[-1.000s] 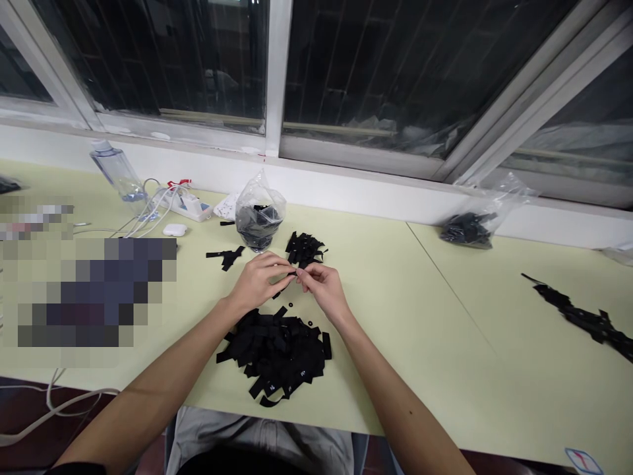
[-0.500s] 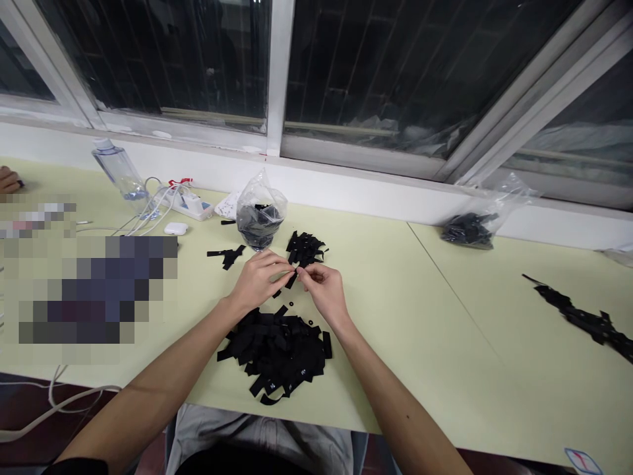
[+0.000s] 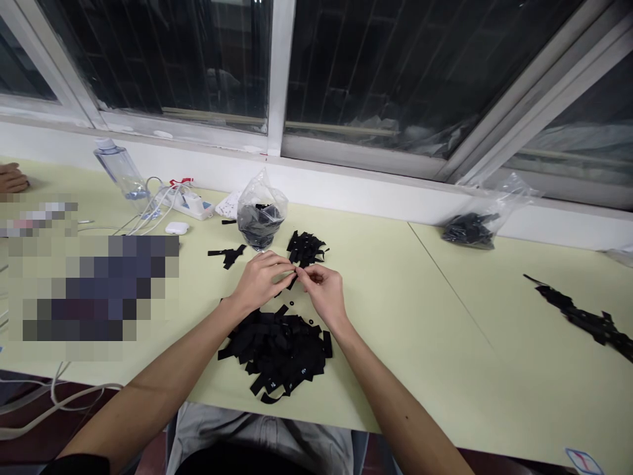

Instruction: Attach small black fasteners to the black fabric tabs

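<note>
My left hand and my right hand meet at the fingertips, both pinched closed. A dark piece shows at their fingertips, too small to make out clearly. Just beyond them lies a small pile of black strips. Nearer to me spreads a larger heap of black fabric pieces, a few with small white marks. Between the hands and this heap are two small black rings, one of them by the heap's upper right edge.
A clear bag of black pieces stands behind my left hand; another bag lies back right. Black strips lie far right. At left are a bottle, power strip, white case and another person's hand.
My hands stay together in nearly the same place. At the far left, the other person's hand reaches slightly further into view.
</note>
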The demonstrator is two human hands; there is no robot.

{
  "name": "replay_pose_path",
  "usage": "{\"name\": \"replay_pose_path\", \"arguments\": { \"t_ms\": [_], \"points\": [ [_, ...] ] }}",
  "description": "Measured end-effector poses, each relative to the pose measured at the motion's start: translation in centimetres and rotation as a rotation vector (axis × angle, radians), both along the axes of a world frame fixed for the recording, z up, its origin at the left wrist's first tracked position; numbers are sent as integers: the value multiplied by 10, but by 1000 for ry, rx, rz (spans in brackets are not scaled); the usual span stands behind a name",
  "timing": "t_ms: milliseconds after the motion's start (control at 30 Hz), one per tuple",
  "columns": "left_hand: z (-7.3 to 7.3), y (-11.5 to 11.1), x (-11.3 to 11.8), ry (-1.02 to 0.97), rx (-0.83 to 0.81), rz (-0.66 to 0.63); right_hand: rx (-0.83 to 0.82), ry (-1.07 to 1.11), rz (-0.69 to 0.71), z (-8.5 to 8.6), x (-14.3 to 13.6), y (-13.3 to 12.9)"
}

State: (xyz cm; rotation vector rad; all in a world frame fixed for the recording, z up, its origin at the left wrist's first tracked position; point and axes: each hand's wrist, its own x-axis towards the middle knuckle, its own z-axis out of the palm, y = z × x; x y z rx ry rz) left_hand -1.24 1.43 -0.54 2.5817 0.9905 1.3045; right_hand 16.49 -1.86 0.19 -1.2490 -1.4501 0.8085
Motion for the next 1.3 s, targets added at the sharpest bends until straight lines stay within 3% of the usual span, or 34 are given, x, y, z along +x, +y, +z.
{"name": "replay_pose_path", "arguments": {
  "t_ms": [500, 967, 1300],
  "points": [
    [4, -2, 1, -159, -81, 8, 67, -61, 101, 4, 5, 2],
    [5, -6, 5, -193, -147, -13, 489, -539, 71, -5, 13, 2],
    [2, -6, 8, -196, -178, 5, 573, -668, 53, -10, 18, 5]
  ]
}}
